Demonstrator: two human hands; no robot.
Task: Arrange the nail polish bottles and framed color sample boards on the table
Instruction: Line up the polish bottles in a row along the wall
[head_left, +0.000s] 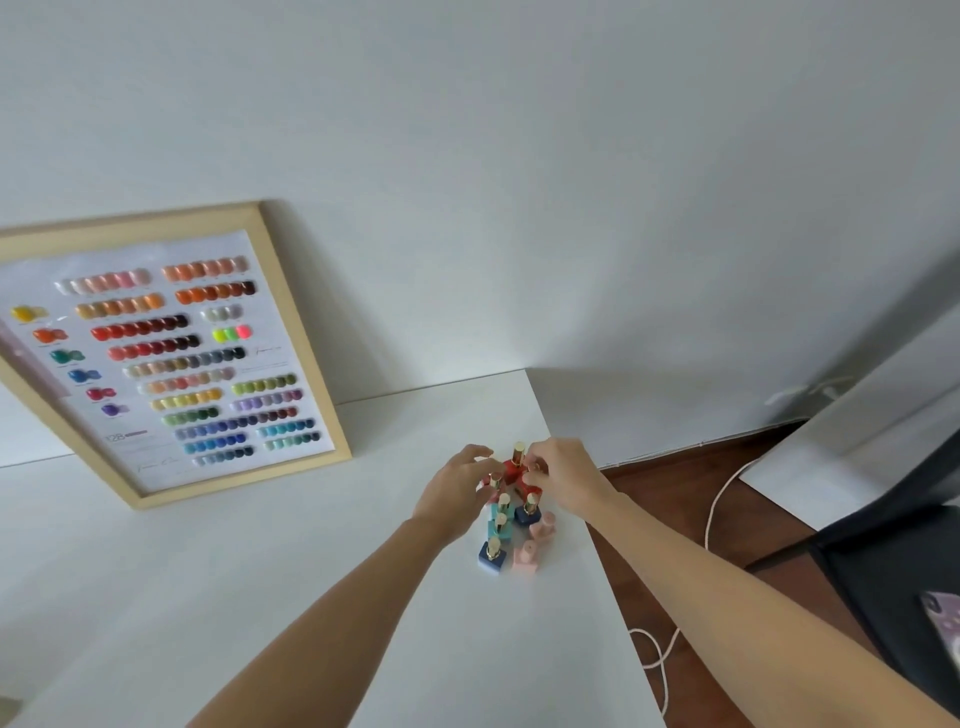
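Observation:
A cluster of small nail polish bottles with gold caps stands near the right edge of the white table (260, 571). The red bottles (516, 469) are at the far end, then teal bottles (500, 525), dark blue bottles (492, 557) and pink bottles (524, 557). My left hand (454, 493) curls around the left red bottle. My right hand (566, 470) pinches a red bottle on the right side. A wood-framed color sample board (171, 358) leans against the wall at the back left of the table.
The table's right edge runs just beside the bottles, with brown wooden floor (691, 483) and a white cable (714, 514) below. A dark chair or bag (893, 571) sits at the right. The white wall rises behind the table.

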